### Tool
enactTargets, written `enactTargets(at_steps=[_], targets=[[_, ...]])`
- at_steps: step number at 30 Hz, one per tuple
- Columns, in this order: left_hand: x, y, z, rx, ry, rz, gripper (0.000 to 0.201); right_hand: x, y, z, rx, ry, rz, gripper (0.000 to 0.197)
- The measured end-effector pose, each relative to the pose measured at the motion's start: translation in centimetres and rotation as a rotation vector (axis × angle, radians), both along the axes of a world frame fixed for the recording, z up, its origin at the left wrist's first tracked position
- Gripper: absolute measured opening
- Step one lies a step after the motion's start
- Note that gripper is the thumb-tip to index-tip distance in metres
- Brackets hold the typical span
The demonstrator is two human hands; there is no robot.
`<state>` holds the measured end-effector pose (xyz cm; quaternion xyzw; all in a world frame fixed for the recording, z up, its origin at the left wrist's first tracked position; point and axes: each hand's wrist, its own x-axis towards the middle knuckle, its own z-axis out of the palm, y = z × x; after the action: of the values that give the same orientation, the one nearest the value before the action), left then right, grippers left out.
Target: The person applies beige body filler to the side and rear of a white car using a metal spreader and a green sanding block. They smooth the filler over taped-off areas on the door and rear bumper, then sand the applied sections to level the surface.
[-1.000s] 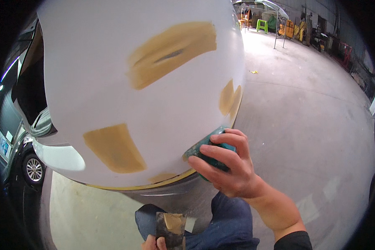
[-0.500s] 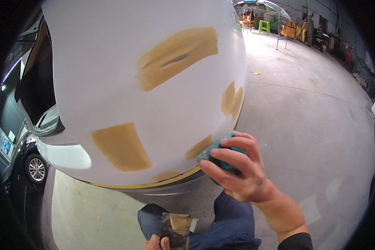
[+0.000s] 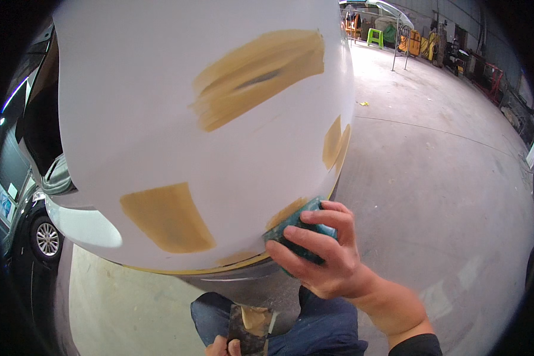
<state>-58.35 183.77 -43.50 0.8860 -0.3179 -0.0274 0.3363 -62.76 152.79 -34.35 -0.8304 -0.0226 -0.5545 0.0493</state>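
Observation:
A white car body panel [image 3: 237, 157] fills the middle, curving away at its right and lower edges. Tan filler patches lie on it: a wide streaked one [image 3: 261, 65] high up, a four-sided one [image 3: 171, 216] at lower left, and smaller ones near the right and bottom edges. My right hand [image 3: 332, 258] is closed around a teal, smeared filler spreader [image 3: 299, 249], its edge at a small tan patch [image 3: 286, 212] low on the panel. Low down, my left hand [image 3: 224, 345] grips a dark flat mixing board [image 3: 241, 332] with tan filler [image 3: 255, 319] on it.
Yellow tape [image 3: 219, 271] runs along the panel's lower edge, above a grey lower section. My knees [image 3: 323, 326] are bent beneath it. A dark car's wheel [image 3: 46, 238] shows at left. Far off are a green stool [image 3: 375, 37] and a metal stand [image 3: 400, 47] on the concrete floor [image 3: 433, 154].
My right hand has moved left and slightly down with the spreader, along the lower edge of the panel. The view has shifted slightly. My left hand stays on the board.

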Motion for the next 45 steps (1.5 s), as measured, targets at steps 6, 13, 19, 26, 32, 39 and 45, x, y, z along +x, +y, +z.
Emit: enactTargets(at_steps=[6, 13, 19, 26, 32, 39, 45], targets=[[0.3, 0.5, 0.5, -0.039, -0.019, -0.063, 0.025, 0.0, 0.4, -0.7, 0.023, 0.007, -0.005, 0.035], [-0.3, 1.2, -2.3, -0.013, -0.329, -0.190, 0.027, -2.3, 0.0, -0.5, 0.222, 0.117, 0.085, 0.040], [-0.9, -1.6, -3.2, -0.272, -0.393, -0.347, 0.032, -6.6, -1.0, 0.8, 0.762, -0.204, 0.249, 0.052], [-0.7, -1.4, -5.6, -0.330, -0.674, -0.417, 0.041, -4.2, -2.2, 0.8, 0.101, 0.036, 0.107, 0.037], [-0.6, -0.6, -6.2, -0.326, -0.587, -0.386, 0.041, -2.4, -1.5, 2.1, -0.035, 0.077, 0.046, 0.031], [-0.1, -0.1, -7.1, -0.282, -0.545, -0.379, 0.037, -1.2, -1.1, 0.6, -0.005, 0.041, 0.017, 0.033], [0.1, -0.8, -3.4, -0.207, -0.197, -0.336, 0.032, -1.1, -0.6, -1.8, 0.009, 0.003, 0.004, 0.033]])
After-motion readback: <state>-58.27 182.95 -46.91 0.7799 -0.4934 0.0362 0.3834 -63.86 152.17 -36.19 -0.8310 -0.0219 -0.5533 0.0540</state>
